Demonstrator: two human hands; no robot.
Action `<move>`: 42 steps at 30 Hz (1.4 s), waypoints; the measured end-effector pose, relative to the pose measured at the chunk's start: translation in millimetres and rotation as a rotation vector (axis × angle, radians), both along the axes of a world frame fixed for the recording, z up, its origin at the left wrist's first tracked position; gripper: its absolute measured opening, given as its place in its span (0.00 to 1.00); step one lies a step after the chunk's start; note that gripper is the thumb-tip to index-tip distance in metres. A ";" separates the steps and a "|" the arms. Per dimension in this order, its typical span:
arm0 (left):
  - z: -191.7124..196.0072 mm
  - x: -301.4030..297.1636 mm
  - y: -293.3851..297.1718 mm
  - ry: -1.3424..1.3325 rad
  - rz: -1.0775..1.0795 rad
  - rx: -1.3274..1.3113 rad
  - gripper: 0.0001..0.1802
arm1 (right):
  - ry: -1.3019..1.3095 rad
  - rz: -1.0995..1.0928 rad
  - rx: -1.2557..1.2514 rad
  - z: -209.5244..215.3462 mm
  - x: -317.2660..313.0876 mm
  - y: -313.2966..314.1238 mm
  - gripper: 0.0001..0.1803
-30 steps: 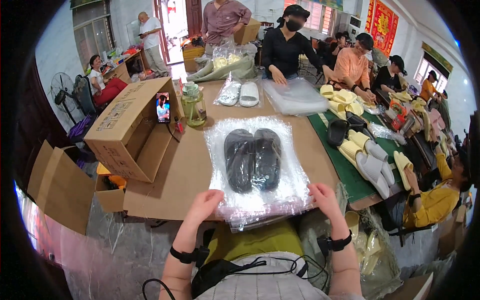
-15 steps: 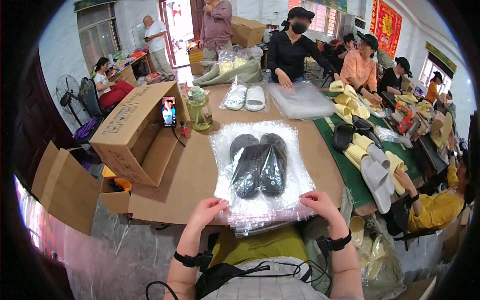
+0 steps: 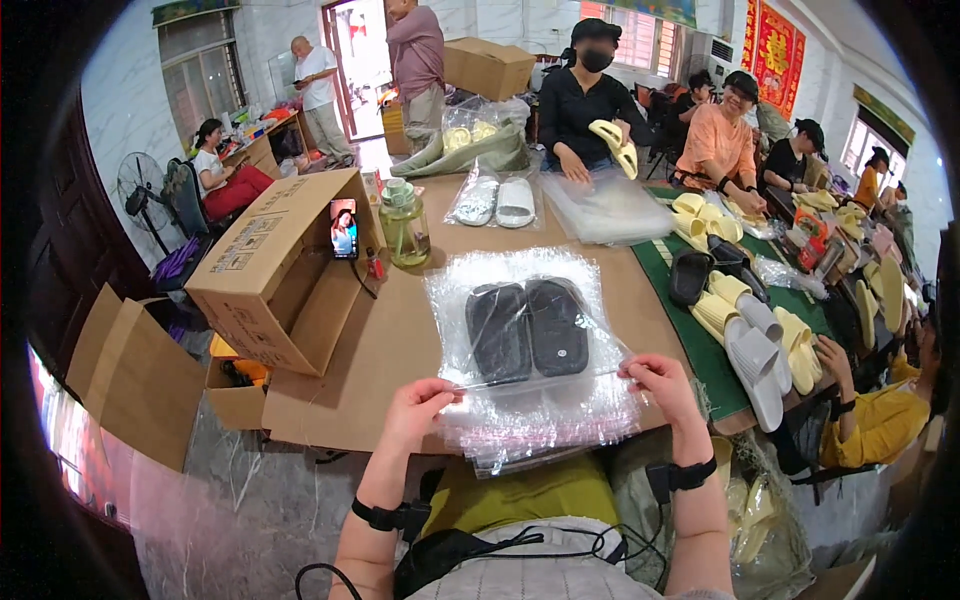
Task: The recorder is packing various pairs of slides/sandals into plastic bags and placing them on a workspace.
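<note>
A pair of black slippers (image 3: 558, 330) lies side by side inside a clear plastic bag (image 3: 455, 345), toes pointing away from me. The bag rests on a stack of clear bags (image 3: 540, 425) near the table's front edge. My left hand (image 3: 420, 405) pinches the near left corner of the bag's open edge between thumb and fingers. At the near right corner, my right hand (image 3: 662, 385) pinches the same edge. The plastic is stretched straight between both hands, just in front of the slippers.
A cardboard box (image 3: 265, 265) with a phone (image 3: 344, 229) at its edge stands left, beside a green-lidded bottle (image 3: 403, 225). Bagged white slippers (image 3: 514, 202) and more clear bags (image 3: 605, 205) lie farther back. Loose slippers cover a green mat (image 3: 655, 265). A co-worker across holds a yellow slipper (image 3: 614, 148).
My pinched hands have risen slightly, pulling the bag's edge taut, and the slippers now lie flatter and farther apart. The co-worker across has picked up a yellow slipper.
</note>
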State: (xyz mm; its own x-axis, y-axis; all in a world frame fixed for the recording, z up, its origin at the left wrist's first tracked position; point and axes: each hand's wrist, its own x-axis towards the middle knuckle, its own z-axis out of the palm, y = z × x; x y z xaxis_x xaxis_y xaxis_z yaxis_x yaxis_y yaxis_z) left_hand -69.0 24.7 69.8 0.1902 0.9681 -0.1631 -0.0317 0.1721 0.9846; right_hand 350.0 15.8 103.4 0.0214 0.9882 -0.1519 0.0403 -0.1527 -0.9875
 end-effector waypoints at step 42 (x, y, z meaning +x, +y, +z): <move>-66.6 66.4 -15.9 1.159 0.045 0.669 0.49 | -1.240 0.194 0.671 -36.3 -93.9 -54.9 0.46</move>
